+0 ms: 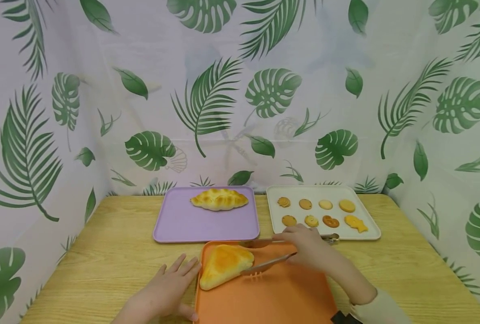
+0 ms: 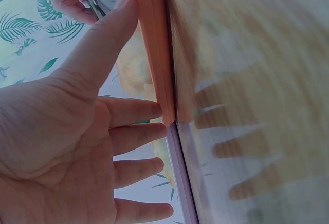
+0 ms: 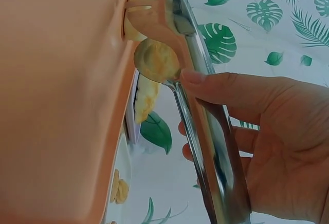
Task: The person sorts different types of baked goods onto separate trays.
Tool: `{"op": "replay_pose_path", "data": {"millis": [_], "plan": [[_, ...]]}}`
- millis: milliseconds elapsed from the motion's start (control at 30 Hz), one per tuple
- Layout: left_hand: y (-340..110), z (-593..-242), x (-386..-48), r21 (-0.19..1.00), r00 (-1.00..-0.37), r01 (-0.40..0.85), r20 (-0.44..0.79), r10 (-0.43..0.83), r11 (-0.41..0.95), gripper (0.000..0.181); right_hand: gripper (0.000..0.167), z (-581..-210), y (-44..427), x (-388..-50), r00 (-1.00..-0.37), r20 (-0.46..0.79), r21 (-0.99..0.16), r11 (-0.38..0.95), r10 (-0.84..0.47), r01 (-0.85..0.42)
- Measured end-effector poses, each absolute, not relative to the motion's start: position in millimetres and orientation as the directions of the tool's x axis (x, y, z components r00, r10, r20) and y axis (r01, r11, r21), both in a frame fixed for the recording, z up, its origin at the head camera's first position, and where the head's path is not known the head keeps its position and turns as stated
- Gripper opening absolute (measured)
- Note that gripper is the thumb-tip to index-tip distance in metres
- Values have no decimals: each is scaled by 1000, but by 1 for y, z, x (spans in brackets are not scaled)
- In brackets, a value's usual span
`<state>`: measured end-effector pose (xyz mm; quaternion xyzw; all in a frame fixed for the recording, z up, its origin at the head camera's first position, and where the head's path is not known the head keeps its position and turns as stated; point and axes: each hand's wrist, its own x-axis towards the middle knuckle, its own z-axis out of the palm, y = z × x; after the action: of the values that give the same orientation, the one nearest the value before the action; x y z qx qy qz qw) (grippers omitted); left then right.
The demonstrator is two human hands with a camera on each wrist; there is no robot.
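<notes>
A triangular golden bread (image 1: 225, 265) lies at the far left corner of the orange tray (image 1: 288, 292). My right hand (image 1: 310, 248) grips metal serving tongs (image 3: 218, 147), which have a slotted, fork-like end and a spoon-like end. In the head view, the tongs' spread arms reach the bread's right side; whether both ends touch it I cannot tell. My left hand (image 1: 163, 290) is at the tray's left edge with its fingers straight and spread. In the left wrist view, the thumb and index fingertip of that hand (image 2: 56, 131) rest along the orange rim.
Behind the orange tray, a purple tray (image 1: 199, 229) bears a long ridged bread (image 1: 219, 200). To its right stands a white tray (image 1: 369, 227) with several cookies, among them a pretzel (image 1: 331, 221) and a fish-shaped one (image 1: 355, 223). A leaf-patterned curtain (image 1: 224, 112) surrounds the wooden table (image 1: 102, 252).
</notes>
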<state>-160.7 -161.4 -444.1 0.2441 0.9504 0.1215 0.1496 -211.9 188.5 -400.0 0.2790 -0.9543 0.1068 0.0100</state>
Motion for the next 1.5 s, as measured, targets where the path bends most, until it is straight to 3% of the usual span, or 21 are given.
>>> {"op": "replay_pose_path", "data": {"millis": [367, 800, 1200, 1500], "plan": [[-162, -444, -161, 318, -833, 419, -238, 500, 850, 114, 48, -405, 171, -214, -835, 62, -148, 823, -547, -549], [-161, -444, -161, 319, -837, 408, -243, 489, 856, 114, 39, -400, 179, -214, -782, 228, -143, 775, -580, -616], [-162, -443, -161, 308, -840, 419, -224, 494, 854, 114, 40, -385, 182, -232, -795, 291, -105, 808, -533, -580], [-162, -443, -161, 316, -835, 427, -222, 504, 847, 111, 40, -382, 154, -258, -838, 258, -126, 843, -482, -523]]}}
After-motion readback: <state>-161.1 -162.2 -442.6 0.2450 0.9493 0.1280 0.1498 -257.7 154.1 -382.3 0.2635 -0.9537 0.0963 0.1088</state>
